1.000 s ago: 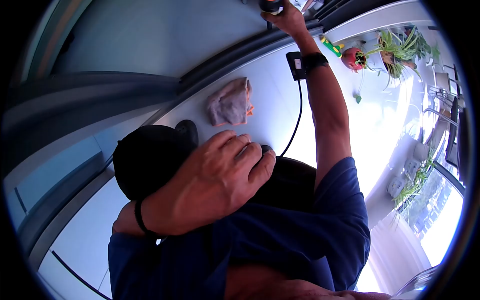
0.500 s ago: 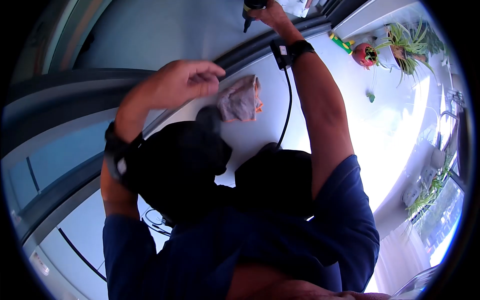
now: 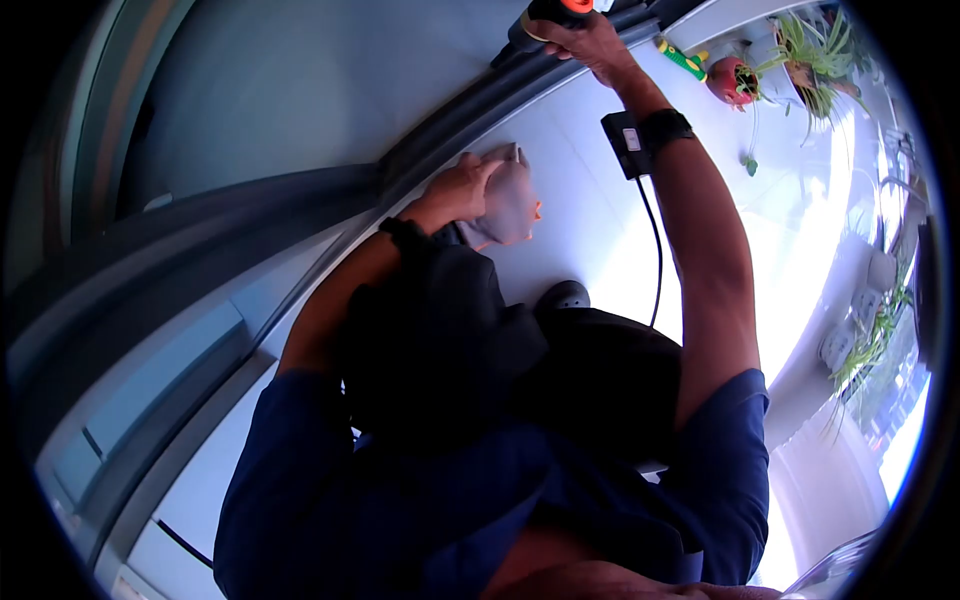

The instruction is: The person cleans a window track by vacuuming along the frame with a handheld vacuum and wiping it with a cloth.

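My left hand (image 3: pixel 458 192) is closed on a grey cloth (image 3: pixel 512 205) with orange edging, beside the dark frame rail. The cloth is bunched and slightly blurred, and part of it is hidden behind the fingers. At the top of the view, my right hand (image 3: pixel 592 48) grips a black handheld tool or bottle (image 3: pixel 535 28) with a narrow tip and an orange end. Its exact kind does not show clearly. The tip points down and left, close to the dark rail (image 3: pixel 450 125).
A small black box (image 3: pixel 626 145) with a cable hangs by my right wrist. Beyond it are a green-and-yellow handled tool (image 3: pixel 683 60), a red pot (image 3: pixel 728 82) and a spider plant (image 3: pixel 815 65). A large grey panel (image 3: pixel 270 90) lies left of the rail. My dark shoe (image 3: pixel 565 294) shows below the cloth.
My left hand has come down and right onto the cloth and taken hold of it. My right hand has shifted right, tilting the black thing so its orange end shows.
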Motion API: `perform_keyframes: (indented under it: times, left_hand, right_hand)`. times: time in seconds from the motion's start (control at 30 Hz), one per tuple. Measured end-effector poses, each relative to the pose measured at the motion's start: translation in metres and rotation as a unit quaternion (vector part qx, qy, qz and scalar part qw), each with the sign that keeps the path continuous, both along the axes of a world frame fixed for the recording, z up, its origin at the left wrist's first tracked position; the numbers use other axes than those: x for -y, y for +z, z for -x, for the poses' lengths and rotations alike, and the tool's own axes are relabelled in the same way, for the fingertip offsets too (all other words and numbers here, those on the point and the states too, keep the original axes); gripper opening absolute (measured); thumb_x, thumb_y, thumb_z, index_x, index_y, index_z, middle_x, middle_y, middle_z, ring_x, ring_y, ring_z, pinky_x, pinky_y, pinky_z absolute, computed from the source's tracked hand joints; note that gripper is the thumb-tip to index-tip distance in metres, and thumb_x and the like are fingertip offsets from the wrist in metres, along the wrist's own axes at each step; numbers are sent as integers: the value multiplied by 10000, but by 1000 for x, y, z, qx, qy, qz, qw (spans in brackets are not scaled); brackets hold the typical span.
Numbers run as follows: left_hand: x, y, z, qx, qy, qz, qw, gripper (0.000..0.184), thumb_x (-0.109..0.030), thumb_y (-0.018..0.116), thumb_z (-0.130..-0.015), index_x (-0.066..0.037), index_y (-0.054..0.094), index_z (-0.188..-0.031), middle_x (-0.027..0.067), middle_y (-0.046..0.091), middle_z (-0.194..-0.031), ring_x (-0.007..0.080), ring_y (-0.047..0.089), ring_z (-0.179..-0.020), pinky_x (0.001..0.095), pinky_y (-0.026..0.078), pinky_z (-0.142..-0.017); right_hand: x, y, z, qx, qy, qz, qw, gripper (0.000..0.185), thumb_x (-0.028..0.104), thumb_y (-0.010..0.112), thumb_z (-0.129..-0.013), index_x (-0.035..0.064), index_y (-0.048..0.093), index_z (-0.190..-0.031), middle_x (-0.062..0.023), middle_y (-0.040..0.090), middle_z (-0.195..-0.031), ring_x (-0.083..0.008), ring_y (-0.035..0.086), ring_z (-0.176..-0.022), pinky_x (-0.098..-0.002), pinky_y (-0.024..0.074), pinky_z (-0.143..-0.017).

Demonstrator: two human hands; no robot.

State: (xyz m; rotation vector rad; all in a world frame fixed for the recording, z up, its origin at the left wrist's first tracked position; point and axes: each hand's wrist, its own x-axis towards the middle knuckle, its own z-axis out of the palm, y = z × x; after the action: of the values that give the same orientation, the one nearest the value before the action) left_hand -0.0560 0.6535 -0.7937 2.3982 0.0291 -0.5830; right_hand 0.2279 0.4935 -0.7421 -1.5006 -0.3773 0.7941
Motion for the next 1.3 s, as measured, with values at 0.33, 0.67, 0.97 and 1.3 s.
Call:
perform_keyframes:
  times: [0.33,0.67,0.97,1.3]
  left_hand:
    - [6,-16,-34,-71,-96,-68,991,605,-335,749,-842,-140,581,-1390,224,568,-1290,407,608,-1177,471,520,-1000]
    - [5,-32,-22,8,-51,-17,999,596,-336,820,-791,-134,620,-1315,206,564,-1267,395,558,-1207,479,480,-1036]
    - [-3,-14,-33,40,69,9,997,345,-288,711,-906,-63,696,-1167,147,676,-1122,349,679,-1013,426,549,-884]
    - [4,-18,7,-10,24,-44,999,449,-320,734,-879,-64,652,-1240,135,614,-1221,336,629,-1129,435,536,-926]
  right_hand:
    - [25,22,-30,45,-119,64,990,458,111,895,-759,56,691,-1165,-39,713,-969,-141,685,-860,-322,573,-743]
    - [35,49,-46,102,74,180,976,491,255,835,-830,31,637,-1219,-85,702,-1065,-222,664,-983,-341,516,-899]
    - [69,5,-89,123,154,83,977,602,249,885,-753,38,651,-1265,-69,669,-1152,-220,613,-1093,-325,473,-1005]
    - [74,-47,-96,70,144,49,986,581,287,869,-815,19,639,-1276,-80,662,-1073,-183,628,-1010,-319,490,-919]
